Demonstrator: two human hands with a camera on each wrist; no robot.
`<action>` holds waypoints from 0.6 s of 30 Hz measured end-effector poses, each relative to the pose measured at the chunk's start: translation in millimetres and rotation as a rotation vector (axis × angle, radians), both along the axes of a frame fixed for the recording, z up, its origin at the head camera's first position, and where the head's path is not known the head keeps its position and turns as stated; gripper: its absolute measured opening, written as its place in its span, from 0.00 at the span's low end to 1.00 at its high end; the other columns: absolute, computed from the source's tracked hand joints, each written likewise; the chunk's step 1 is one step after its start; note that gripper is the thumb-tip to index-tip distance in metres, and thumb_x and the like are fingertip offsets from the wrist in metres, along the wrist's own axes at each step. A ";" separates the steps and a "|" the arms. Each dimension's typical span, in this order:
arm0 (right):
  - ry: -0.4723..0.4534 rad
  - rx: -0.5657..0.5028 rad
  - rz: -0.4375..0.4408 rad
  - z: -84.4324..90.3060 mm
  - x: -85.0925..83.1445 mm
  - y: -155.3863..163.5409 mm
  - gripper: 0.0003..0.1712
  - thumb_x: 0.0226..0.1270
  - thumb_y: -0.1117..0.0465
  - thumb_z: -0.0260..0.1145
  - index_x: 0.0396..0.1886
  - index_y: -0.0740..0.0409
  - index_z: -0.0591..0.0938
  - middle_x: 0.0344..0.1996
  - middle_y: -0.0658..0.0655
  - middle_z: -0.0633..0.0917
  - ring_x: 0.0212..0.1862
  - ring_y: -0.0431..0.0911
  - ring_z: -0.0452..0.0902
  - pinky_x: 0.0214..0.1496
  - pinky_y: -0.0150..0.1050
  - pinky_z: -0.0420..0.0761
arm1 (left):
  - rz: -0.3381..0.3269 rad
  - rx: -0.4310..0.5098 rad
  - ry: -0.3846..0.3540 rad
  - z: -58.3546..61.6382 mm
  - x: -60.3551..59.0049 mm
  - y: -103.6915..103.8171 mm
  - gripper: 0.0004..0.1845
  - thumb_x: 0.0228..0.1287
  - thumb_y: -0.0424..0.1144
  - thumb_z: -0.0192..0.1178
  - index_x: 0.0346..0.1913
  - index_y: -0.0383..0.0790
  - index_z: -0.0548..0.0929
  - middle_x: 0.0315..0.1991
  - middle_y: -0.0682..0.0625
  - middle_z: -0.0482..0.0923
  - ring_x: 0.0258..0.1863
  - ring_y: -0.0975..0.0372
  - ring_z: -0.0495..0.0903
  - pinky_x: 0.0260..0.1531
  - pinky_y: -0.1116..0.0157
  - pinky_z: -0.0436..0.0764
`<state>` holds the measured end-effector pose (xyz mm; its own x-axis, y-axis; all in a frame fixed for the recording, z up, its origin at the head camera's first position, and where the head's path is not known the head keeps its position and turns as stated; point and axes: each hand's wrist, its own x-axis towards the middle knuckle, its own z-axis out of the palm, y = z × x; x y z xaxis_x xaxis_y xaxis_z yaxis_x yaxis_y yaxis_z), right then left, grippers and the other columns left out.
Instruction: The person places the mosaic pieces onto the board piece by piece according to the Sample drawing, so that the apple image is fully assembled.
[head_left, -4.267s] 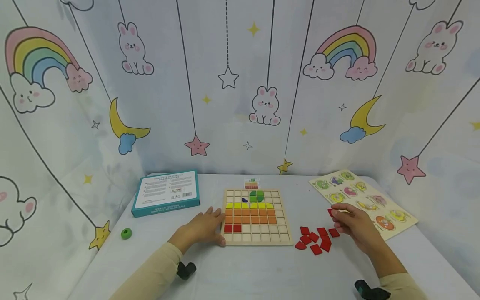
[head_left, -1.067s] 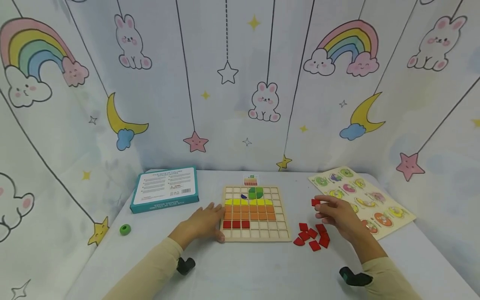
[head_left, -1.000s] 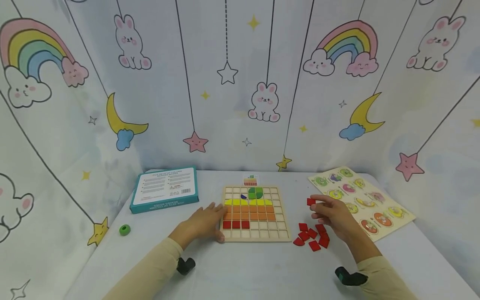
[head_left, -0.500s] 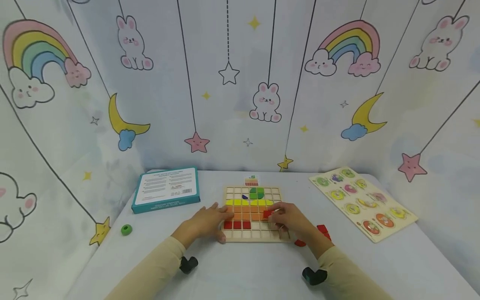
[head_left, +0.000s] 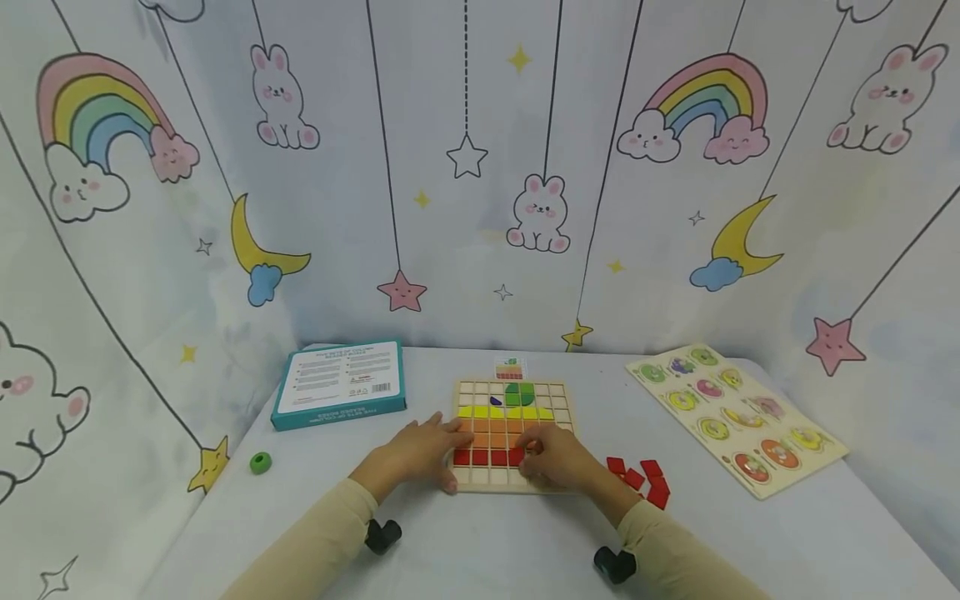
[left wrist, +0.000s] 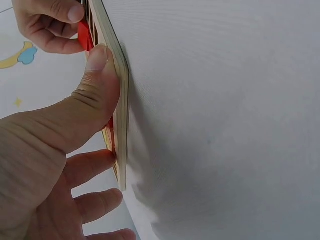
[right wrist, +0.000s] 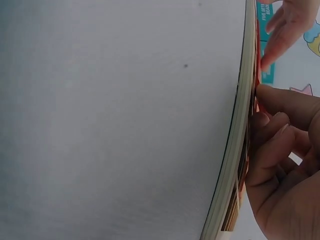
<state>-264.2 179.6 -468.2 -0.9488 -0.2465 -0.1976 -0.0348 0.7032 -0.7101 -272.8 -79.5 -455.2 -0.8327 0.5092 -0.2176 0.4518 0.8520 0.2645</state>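
Right hand (head_left: 558, 460) pinching small red square tile (head_left: 516, 456) over fourth cell of red row in wooden grid board (head_left: 513, 483) on table. Left hand (head_left: 417, 454), fingers relaxed, bracing board's left edge. Risk: tile tilting, jamming crooked in cell.

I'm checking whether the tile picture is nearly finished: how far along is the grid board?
On the grid board, the green, yellow and orange rows are filled, and three red tiles sit in the next row. The right hand pinches a fourth red tile at that row while the left hand steadies the board's edge. The rest of that row, the bottom row and the loose red tiles remain.
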 end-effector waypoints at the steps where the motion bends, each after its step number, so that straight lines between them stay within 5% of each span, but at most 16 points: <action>1: 0.001 0.002 -0.001 -0.1 0.2 0.3 0.16 0.61 0.62 0.76 0.48 0.53 0.87 0.32 0.55 0.78 0.32 0.47 0.74 0.28 0.36 0.74 | -0.001 0.000 0.000 0.1 0.0 0.1 0.44 0.48 0.53 0.80 0.72 0.54 0.76 0.77 0.48 0.66 0.78 0.43 0.56 0.71 0.35 0.61; 8: 0.021 -0.085 -0.065 10.7 4.4 30.5 0.16 0.67 0.60 0.72 0.54 0.52 0.86 0.36 0.54 0.80 0.34 0.48 0.75 0.29 0.37 0.76 | -0.005 0.003 0.000 1.7 1.1 0.6 0.44 0.48 0.53 0.80 0.72 0.54 0.76 0.77 0.47 0.65 0.78 0.43 0.57 0.70 0.35 0.61; 13: -0.011 -0.319 -0.170 26.6 10.3 102.1 0.24 0.73 0.55 0.67 0.64 0.59 0.79 0.37 0.63 0.80 0.28 0.50 0.73 0.27 0.38 0.76 | -0.012 -0.004 0.004 0.9 -0.3 1.1 0.44 0.49 0.53 0.79 0.72 0.54 0.75 0.77 0.48 0.65 0.78 0.43 0.57 0.71 0.36 0.62; 18: -0.046 -0.461 -0.308 24.0 20.1 174.9 0.31 0.75 0.49 0.66 0.69 0.61 0.74 0.34 0.56 0.79 0.30 0.43 0.73 0.30 0.32 0.76 | -0.004 -0.016 -0.002 -1.1 -1.5 0.8 0.45 0.49 0.54 0.79 0.72 0.55 0.75 0.77 0.48 0.64 0.79 0.44 0.56 0.71 0.36 0.61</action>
